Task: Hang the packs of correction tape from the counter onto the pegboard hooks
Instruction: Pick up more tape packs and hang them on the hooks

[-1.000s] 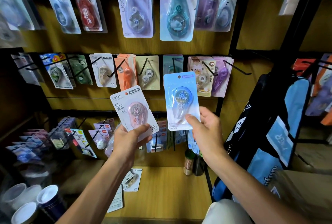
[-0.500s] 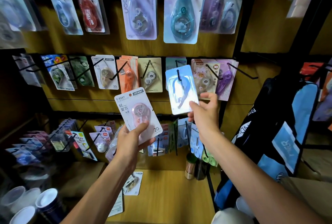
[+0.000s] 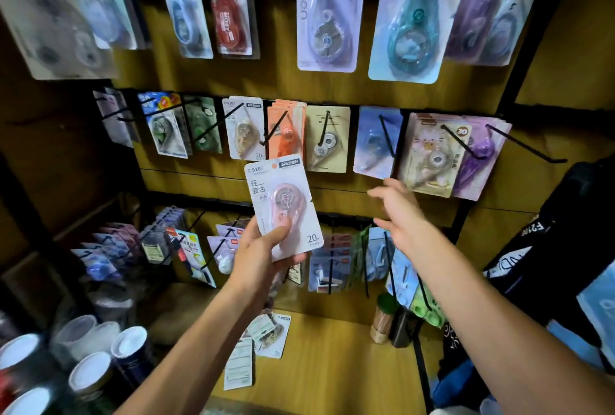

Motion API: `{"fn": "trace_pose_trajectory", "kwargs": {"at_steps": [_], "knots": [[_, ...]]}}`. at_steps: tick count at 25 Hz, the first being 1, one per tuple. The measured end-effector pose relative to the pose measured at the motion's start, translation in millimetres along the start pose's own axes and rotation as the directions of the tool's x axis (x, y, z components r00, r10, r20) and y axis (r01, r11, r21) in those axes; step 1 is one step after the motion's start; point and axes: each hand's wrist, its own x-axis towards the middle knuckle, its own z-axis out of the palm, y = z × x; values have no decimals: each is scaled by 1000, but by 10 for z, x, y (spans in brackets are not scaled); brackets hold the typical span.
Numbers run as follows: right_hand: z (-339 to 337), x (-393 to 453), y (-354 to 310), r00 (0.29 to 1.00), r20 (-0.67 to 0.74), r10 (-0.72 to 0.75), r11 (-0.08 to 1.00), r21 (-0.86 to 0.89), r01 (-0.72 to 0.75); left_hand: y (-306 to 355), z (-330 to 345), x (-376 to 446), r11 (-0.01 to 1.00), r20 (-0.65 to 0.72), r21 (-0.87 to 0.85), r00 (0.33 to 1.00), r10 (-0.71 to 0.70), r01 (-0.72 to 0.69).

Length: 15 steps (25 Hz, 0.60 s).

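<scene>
My left hand (image 3: 263, 256) grips a pink correction tape pack (image 3: 283, 205) by its lower edge and holds it upright in front of the pegboard's middle row. A blue pack (image 3: 374, 143) hangs on a black hook (image 3: 387, 136) in that row. My right hand (image 3: 401, 211) is just below the blue pack, fingers spread and holding nothing. Two more packs (image 3: 266, 336) lie flat on the wooden counter (image 3: 332, 364) under my left forearm.
The wooden pegboard (image 3: 276, 82) carries three rows of hanging tape packs on black hooks. Paper cups (image 3: 90, 371) stand at the lower left. A dark blue bag (image 3: 565, 265) hangs at the right. Small cylindrical holders (image 3: 389, 321) sit at the counter's back right.
My right hand slid the blue pack onto the middle-row hook, released it and dropped a little below. The left hand lifted the pink pack slightly higher.
</scene>
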Motion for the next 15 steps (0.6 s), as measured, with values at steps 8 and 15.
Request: {"fn": "trace_pose_trajectory", "kwargs": {"at_steps": [8, 15], "knots": [[692, -843, 294, 842, 538, -29, 930, -295, 221, 170, -323, -107, 999, -14, -4, 999, 46, -46], [1277, -903, 313, 852, 468, -233, 872, -288, 397, 467, -780, -66, 975, -125, 154, 975, 182, -162]]}}
